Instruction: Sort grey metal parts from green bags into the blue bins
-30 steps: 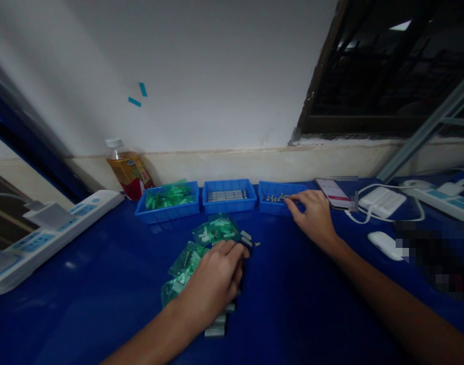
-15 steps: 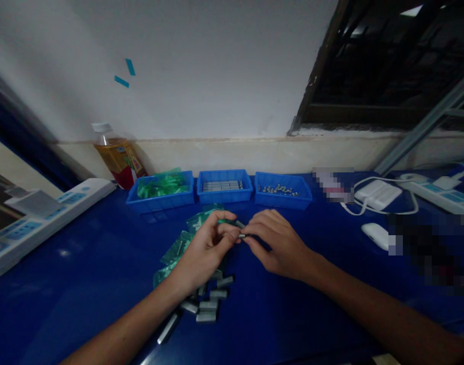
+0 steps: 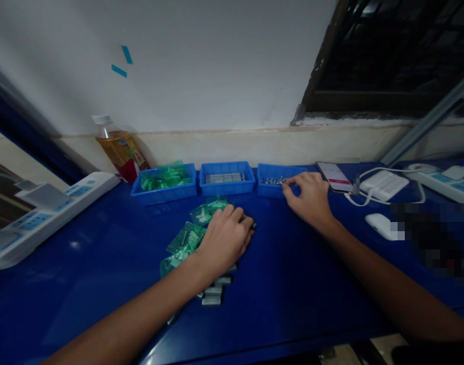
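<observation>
My left hand point(image 3: 228, 234) is palm down over the table, its fingers curled round a small metal bar point(image 3: 254, 225); only the bar's end shows past the fingertips. Green plastic bags point(image 3: 186, 238) with metal parts inside lie beside and behind this hand. Several grey metal blocks point(image 3: 212, 291) lie below it, partly covered by the wrist. At the right blue bin point(image 3: 270, 190), my right hand point(image 3: 308, 196) reaches over the front corner with thumb and forefinger pinched. Small metal screws point(image 3: 273, 180) lie in that bin. Whatever sits between those fingertips is too small to make out.
The middle blue bin point(image 3: 227, 188) holds rows of metal bars, the left blue bin point(image 3: 165, 194) green bags. Behind stands a drink bottle point(image 3: 121, 152). Power strips point(image 3: 51, 213) flank the table. A phone point(image 3: 336, 177), white charger point(image 3: 384, 185) and white case point(image 3: 380, 226) lie right.
My hands were together at a small metal piece and have parted. The right moved up and right to the screw bin; the left turned palm down. The view has shifted slightly.
</observation>
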### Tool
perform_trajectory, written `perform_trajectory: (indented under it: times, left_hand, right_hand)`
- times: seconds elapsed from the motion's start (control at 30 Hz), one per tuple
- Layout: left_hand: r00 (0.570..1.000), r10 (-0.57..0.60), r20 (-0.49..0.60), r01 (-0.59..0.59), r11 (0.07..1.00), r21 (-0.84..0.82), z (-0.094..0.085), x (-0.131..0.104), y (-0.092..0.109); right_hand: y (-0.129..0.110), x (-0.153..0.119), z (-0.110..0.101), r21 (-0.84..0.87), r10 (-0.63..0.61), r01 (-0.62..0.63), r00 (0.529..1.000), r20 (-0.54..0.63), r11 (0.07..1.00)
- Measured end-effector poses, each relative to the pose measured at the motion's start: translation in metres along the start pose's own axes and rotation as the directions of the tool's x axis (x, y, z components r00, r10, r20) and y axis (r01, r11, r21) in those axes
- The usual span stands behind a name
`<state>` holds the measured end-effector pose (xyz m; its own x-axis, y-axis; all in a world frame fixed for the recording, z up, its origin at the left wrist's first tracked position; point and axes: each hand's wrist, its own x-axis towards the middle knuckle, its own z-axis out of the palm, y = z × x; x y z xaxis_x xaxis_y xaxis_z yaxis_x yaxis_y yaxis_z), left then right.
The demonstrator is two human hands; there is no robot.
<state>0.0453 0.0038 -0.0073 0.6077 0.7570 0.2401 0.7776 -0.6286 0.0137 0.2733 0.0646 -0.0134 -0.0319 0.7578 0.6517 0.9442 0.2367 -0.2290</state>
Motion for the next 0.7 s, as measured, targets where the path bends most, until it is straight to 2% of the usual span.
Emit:
perform_trajectory:
  times: [0.17, 0.3, 0.4, 0.5, 0.6, 0.7]
  left_hand:
    - [0.999, -0.029, -0.019, 0.030, 0.999, 0.020, -0.002, 0.000, 0.005]
    - [0.999, -0.035, -0.011, 0.035, 0.999, -0.017, -0.006, 0.000, 0.009]
    - [1.000, -0.002, 0.005, 0.002, 0.999, -0.043, -0.005, 0.001, 0.013]
    - [1.000, 0.026, -0.002, -0.026, 0.995, -0.097, -0.001, -0.001, 0.012]
    - [0.999, -0.032, -0.042, 0.016, 0.936, -0.351, 0.000, -0.005, 0.003]
    - [0.973, -0.225, -0.058, 0.130, 0.732, -0.669, -0.005, -0.008, -0.009]
  right_hand:
    - [-0.004, -0.004, 0.004, -0.029, 0.002, -0.002, 1.000, 0.002, 1.000]
    - [-0.011, -0.007, 0.003, -0.034, -0.064, 0.063, 0.997, -0.043, 0.997]
    - [-0.027, -0.013, -0.003, 0.095, -0.165, 0.168, 0.985, -0.042, 0.981]
    - [-0.045, -0.023, -0.008, 0.321, -0.302, 0.265, 0.951, 0.071, 0.909]
    - [-0.058, -0.033, -0.011, 0.498, -0.397, 0.283, 0.908, 0.138, 0.820]
    - [-0.064, -0.038, -0.013, 0.583, -0.454, 0.312, 0.884, 0.112, 0.750]
